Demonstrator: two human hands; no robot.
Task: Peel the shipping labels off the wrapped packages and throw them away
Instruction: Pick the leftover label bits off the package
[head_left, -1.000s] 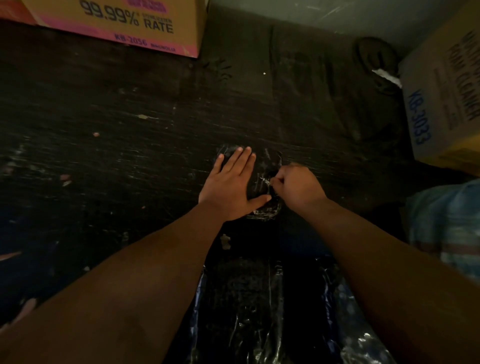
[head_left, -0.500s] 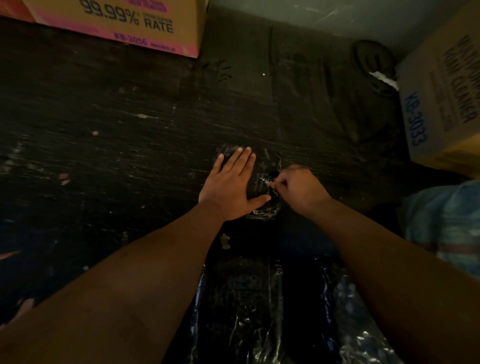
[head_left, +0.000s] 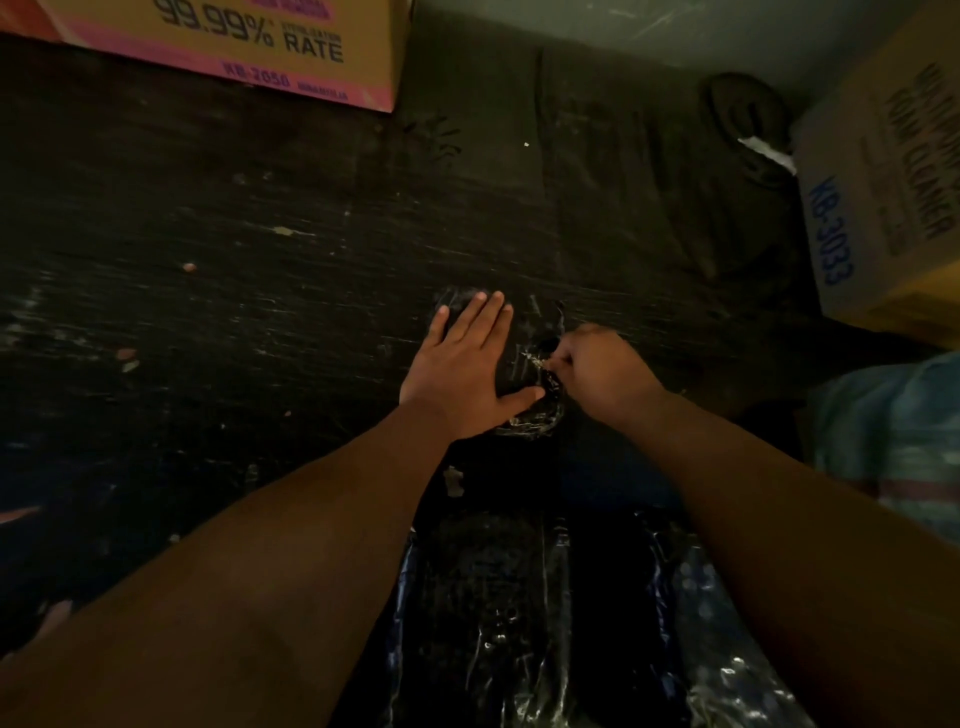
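left hand (head_left: 467, 364) flat, fingers straight, pressing the wrapped package (head_left: 524, 364) onto the dark worktop (head_left: 234, 312), mid-surface | right hand (head_left: 597, 371) curled, pinching something glinting at the package's right side, label edge I judge | package lies between both hands, right hand nearer the peel point; long axis unclear in the dim light

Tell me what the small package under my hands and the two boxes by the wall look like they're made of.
Small package: glossy black plastic film, judging by its crinkled highlights. Pink-banded box and blue-lettered box: printed matte corrugated cardboard, probably.
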